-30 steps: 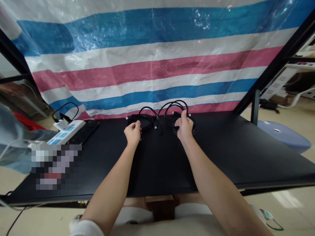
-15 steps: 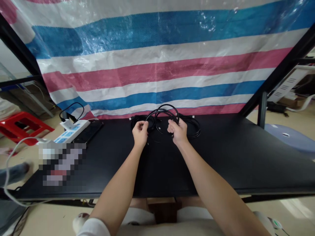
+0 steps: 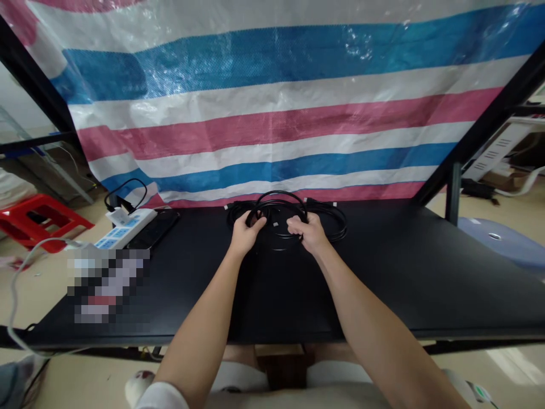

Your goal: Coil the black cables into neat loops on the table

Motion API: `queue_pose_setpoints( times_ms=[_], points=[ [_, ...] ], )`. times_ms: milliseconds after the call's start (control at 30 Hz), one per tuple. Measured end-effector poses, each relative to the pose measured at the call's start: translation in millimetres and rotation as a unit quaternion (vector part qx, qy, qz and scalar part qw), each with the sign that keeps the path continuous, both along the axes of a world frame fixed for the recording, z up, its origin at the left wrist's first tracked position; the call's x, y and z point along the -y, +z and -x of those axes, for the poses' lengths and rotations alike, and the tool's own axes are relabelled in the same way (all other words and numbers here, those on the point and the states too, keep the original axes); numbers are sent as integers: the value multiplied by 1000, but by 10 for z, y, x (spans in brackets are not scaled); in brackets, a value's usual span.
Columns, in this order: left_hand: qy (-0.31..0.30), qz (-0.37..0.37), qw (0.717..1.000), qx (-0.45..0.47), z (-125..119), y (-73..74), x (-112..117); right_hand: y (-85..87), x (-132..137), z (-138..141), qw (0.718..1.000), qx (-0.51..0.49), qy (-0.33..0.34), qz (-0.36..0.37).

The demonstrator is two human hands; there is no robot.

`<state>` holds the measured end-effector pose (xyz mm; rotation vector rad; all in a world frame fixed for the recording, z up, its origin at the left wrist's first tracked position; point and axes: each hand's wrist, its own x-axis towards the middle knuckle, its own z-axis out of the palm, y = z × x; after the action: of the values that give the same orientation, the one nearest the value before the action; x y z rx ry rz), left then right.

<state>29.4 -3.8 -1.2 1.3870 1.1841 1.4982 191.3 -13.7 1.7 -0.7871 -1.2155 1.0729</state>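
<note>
At the far left of my feed, a red plastic stool [image 3: 38, 218] sits on the floor beyond the bench [image 3: 323, 295]. Near the bench's back left corner lies a white power strip [image 3: 125, 228] with a black cord looped behind it, and just beside it a dark phone [image 3: 153, 230]; a pixelated patch hides whatever lies nearer the front left edge. At the middle of the back edge sit the black cables [image 3: 279, 196], in loose coils with small connector ends poking out. My left hand [image 3: 247, 236] is clenched over the loops, fingers curled around the strands, and my right hand [image 3: 309, 232] grasps the same tangle from the other side, the two nearly meeting. I'd judge these cables light, soft and springy, with a slick jacket, so they could slip and spring apart; I'd take hold of a bundled loop, not a connector end. Further right, past the bench's right end, a pale blue stool [image 3: 494, 238] stands on the floor.
</note>
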Motion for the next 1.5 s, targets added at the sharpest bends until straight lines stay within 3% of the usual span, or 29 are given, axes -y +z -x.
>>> queue_pose_setpoints(
  times_ms=[100,200,333,433,533,633,733,833,1033,1167,1267,1367,1500],
  points=[
    [-11,5,999,43,6,33,4,-43,-32,29,989,84,-116,-28],
    [-19,0,998,64,58,64,19,-86,-52,55,977,121,-177,-19],
    [-137,62,988,22,167,76,39,-132,-68,55,967,166,-193,5],
    [-177,94,980,-12,221,57,37,-153,-64,43,965,200,-171,9],
    [-154,84,984,35,214,25,26,-180,-44,50,957,233,-173,-28],
    [-93,61,981,156,174,3,14,-234,-27,92,941,276,-181,-73],
    [-36,88,970,226,146,7,3,-299,-21,160,919,333,-193,-80],
    [6,128,955,267,144,31,-3,-306,5,245,875,432,-214,-51],
    [54,151,935,317,226,72,-24,-25,111,451,722,659,-202,58],
    [90,130,926,342,307,35,-96,195,9,537,681,711,-140,106],
    [140,77,945,286,336,-47,-168,290,-165,583,696,697,-106,137],
    [191,19,977,94,348,-151,-198,318,-331,651,729,655,-95,175],
    [226,1,958,-175,350,-247,-156,277,-482,751,755,617,-101,199]
  ],
)
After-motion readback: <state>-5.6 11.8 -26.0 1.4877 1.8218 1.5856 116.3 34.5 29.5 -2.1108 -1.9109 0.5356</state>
